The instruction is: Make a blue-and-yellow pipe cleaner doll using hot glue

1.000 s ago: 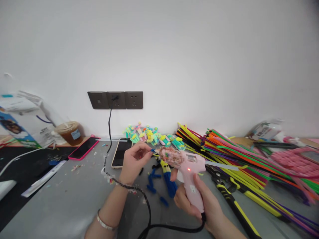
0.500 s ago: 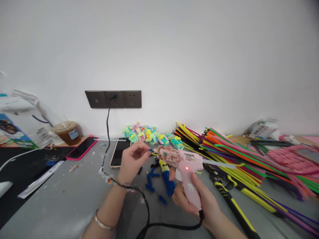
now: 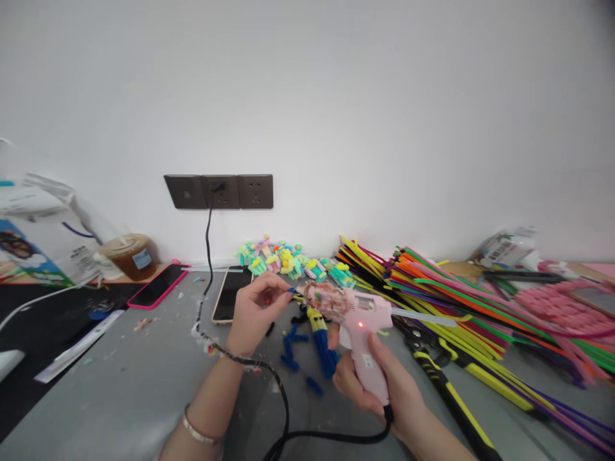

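My right hand (image 3: 368,378) is wrapped round the handle of a pink glue gun (image 3: 369,314) with a lit red lamp and a clear glue stick (image 3: 423,316) in its rear. Its nozzle end, crusted with glue, points left. Closed in a pinch, my left hand (image 3: 259,310) holds a small blue piece of pipe cleaner (image 3: 292,290) right at the nozzle; whether they touch is unclear. Below the gun lie a blue-and-yellow pipe cleaner bundle (image 3: 323,342) and several short blue pipe cleaner pieces (image 3: 288,349).
A black power cord (image 3: 283,390) loops from the gun to the wall socket (image 3: 220,191). Small colourful figures (image 3: 288,259) lie by the wall. Pipe cleaners (image 3: 456,294) and yellow-black pliers (image 3: 446,390) lie right. Left are two phones (image 3: 158,286) and a drink cup (image 3: 129,256).
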Demonstrator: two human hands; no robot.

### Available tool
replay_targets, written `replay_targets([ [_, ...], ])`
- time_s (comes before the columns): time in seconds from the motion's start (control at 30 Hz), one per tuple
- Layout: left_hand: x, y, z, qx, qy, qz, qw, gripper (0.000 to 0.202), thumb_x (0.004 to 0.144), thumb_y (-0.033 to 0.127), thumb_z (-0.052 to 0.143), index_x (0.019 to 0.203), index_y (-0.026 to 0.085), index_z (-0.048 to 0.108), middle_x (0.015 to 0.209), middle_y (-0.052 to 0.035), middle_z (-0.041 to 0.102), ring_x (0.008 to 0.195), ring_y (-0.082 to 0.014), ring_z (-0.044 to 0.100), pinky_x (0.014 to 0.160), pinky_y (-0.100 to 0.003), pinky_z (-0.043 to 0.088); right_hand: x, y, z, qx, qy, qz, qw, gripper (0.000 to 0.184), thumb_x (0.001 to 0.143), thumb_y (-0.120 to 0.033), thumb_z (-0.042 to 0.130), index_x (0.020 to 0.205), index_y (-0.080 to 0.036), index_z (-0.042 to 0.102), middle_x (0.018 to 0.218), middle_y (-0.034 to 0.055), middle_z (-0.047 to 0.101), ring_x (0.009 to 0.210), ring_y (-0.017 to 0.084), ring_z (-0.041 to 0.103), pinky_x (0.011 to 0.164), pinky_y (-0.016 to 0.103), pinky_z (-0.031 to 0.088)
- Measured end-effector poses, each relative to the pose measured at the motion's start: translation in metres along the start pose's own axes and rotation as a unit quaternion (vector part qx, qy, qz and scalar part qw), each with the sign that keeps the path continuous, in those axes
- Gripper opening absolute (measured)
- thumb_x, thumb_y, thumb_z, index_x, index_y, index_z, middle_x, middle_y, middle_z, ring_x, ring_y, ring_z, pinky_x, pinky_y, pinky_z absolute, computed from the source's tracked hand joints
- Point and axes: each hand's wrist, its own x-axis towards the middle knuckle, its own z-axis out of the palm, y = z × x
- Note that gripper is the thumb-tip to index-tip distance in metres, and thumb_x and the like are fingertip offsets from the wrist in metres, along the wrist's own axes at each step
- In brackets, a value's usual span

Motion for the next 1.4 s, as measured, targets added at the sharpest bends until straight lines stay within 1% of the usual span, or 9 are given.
replay_targets([
  [0.2,0.000,0.001,0.001,-0.001,0.005,-0.002,1.000,0.008,0.077,0.025,0.073,0.074,0.017,0.071,0.073,-0.0028,0.061,0.068,-0.0148,0.053,0.062,-0.025,0.041,0.000,0.002,-0.002,-0.013,-0.002,0.003,1.000,0.056,0.083,-0.075,0.045,0.091,-0.020,0.051,0.032,-0.0111,0.038,0.026,0.005,0.014,0.036,0.020,0.017],
  [0.4,0.000,0.002,0.000,-0.001,0.015,0.000,1.000,0.006,0.077,0.022,0.072,0.074,0.017,0.070,0.073,-0.0018,0.059,0.069,-0.0140,0.052,0.062,-0.024,0.041,0.001,0.004,-0.004,0.006,-0.019,-0.013,1.000,0.052,0.088,-0.071,0.044,0.092,-0.020,0.051,0.034,-0.0108,0.040,0.026,0.005,0.015,0.035,0.020,0.017],
  [0.6,0.001,0.005,0.001,-0.019,0.027,-0.010,0.999,0.008,0.075,0.023,0.074,0.073,0.017,0.069,0.074,-0.0023,0.060,0.070,-0.0144,0.053,0.063,-0.025,0.043,0.001,0.002,-0.004,-0.013,-0.009,-0.008,1.000,0.055,0.086,-0.073,0.044,0.092,-0.019,0.051,0.033,-0.0110,0.038,0.026,0.005,0.014,0.035,0.020,0.017],
  [0.73,0.001,0.005,0.001,-0.024,0.031,-0.011,0.999,0.009,0.074,0.022,0.075,0.072,0.017,0.069,0.074,-0.0023,0.060,0.070,-0.0143,0.053,0.062,-0.025,0.043,0.001,0.002,-0.004,-0.019,-0.003,-0.015,1.000,0.052,0.088,-0.070,0.042,0.092,-0.019,0.050,0.034,-0.0110,0.038,0.027,0.005,0.015,0.036,0.020,0.016],
  [0.9,0.002,0.003,0.000,-0.023,0.039,-0.001,0.999,0.008,0.074,0.022,0.074,0.072,0.017,0.068,0.074,-0.0018,0.060,0.072,-0.0139,0.054,0.063,-0.024,0.043,0.003,0.004,-0.007,-0.027,-0.016,-0.016,0.999,0.053,0.086,-0.073,0.044,0.090,-0.020,0.048,0.032,-0.0113,0.038,0.025,0.005,0.014,0.034,0.019,0.017],
  [1.1,0.003,0.003,0.000,-0.024,0.047,-0.001,0.999,0.012,0.072,0.024,0.076,0.071,0.016,0.068,0.072,-0.0021,0.060,0.070,-0.0143,0.054,0.063,-0.024,0.043,0.003,0.007,-0.011,-0.038,-0.026,-0.037,0.998,0.051,0.090,-0.069,0.041,0.093,-0.020,0.050,0.034,-0.0113,0.039,0.026,0.006,0.015,0.034,0.019,0.017],
  [1.17,0.003,0.003,0.000,-0.028,0.047,-0.004,0.999,0.011,0.072,0.024,0.076,0.071,0.016,0.068,0.072,-0.0018,0.060,0.070,-0.0139,0.053,0.063,-0.024,0.043,0.003,0.007,-0.010,-0.037,-0.029,-0.047,0.998,0.051,0.090,-0.068,0.041,0.095,-0.019,0.051,0.034,-0.0109,0.040,0.026,0.006,0.015,0.034,0.019,0.017],
  [1.27,0.002,0.004,0.000,-0.029,0.039,-0.015,0.999,0.011,0.073,0.024,0.075,0.072,0.016,0.068,0.074,-0.0020,0.060,0.071,-0.0141,0.054,0.063,-0.024,0.043,0.001,0.005,-0.008,-0.033,-0.014,-0.069,0.997,0.051,0.091,-0.067,0.041,0.101,-0.018,0.053,0.035,-0.0109,0.038,0.028,0.006,0.014,0.036,0.020,0.018],
  [1.4,0.001,0.001,0.003,0.003,0.016,-0.030,0.999,0.009,0.076,0.024,0.072,0.074,0.016,0.068,0.074,-0.0022,0.060,0.071,-0.0140,0.054,0.062,-0.024,0.042,-0.002,0.003,-0.007,-0.045,-0.012,-0.076,0.996,0.051,0.091,-0.066,0.042,0.104,-0.019,0.054,0.036,-0.0105,0.038,0.030,0.007,0.016,0.039,0.021,0.019],
])
